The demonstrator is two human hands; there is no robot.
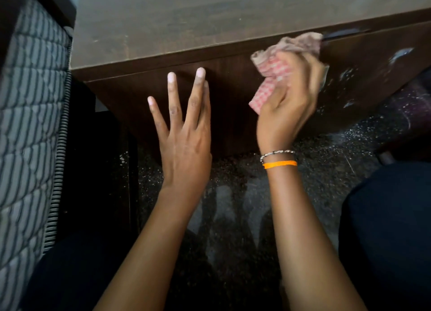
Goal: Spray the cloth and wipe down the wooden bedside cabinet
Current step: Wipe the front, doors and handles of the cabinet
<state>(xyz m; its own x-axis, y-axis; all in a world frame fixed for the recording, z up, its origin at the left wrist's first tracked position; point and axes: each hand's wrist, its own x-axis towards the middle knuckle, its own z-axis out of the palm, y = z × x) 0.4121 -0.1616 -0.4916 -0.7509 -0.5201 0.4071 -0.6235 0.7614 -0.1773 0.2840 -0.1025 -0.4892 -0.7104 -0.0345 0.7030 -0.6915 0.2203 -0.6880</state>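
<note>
The wooden bedside cabinet (233,30) fills the upper part of the view, its pale, worn top seen from above and its dark brown front face dropping toward the camera. White smears and specks mark the right end of that front face. Below the cabinet lies a dark speckled floor (233,205) with a greyish sheen in the middle. Along the left edge stands the side of a mattress (30,124), quilted grey-and-white with a striped piping running down it. Dark clothing of the person (384,229) shows at the lower right and lower left.

Two bare forearms reach up from the bottom of the view. The left hand (184,133) is open, fingers spread and straight, its fingertips lying against the dark front face just under the cabinet's top edge; it holds nothing. The right hand (289,100) is closed around a bunched red-and-white checked cloth (275,68), which is pressed against the front face near the top edge, to the right of the left hand; this hand and cloth are blurred. Part of the cloth spills above the fingers toward a dark slot-like handle (342,34) in the front face. On the right wrist sit a silver beaded bracelet (277,153) and, just below it, an orange thread band (279,164).
</note>
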